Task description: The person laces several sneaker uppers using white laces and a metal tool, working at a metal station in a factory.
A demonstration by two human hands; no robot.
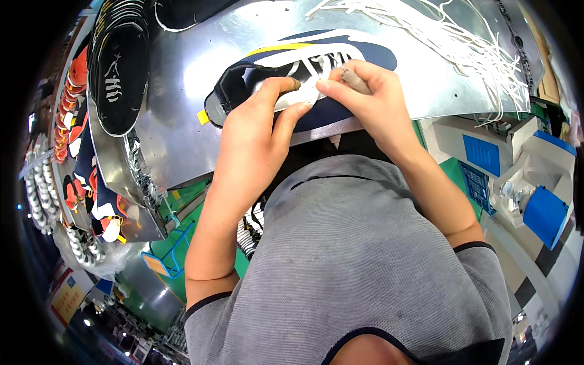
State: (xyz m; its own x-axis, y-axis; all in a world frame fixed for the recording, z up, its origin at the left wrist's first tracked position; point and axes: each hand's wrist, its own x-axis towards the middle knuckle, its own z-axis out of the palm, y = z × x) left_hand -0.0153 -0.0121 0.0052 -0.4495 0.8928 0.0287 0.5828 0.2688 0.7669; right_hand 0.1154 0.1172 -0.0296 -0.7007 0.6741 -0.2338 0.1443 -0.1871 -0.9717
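A navy, white and yellow shoe upper (379,56) lies on its side on the metal table in front of me. White lace (311,66) crosses its eyelets. My left hand (255,131) is closed at the opening, thumb and index finger pinching the shoe's white edge beside the tongue. Close to it on the right, my right hand (380,100) pinches the white lace at the eyelets between thumb and index finger. A greyish covering wraps one of its fingers. The fingers partly hide the lace ends.
Loose white shoelaces (426,30) spread over the table's (176,115) far right. Stacked black uppers (121,79) lie at the far left. Orange and navy shoe pieces (76,131) hang beyond the left edge. An open carton with blue parts (544,213) stands at the right.
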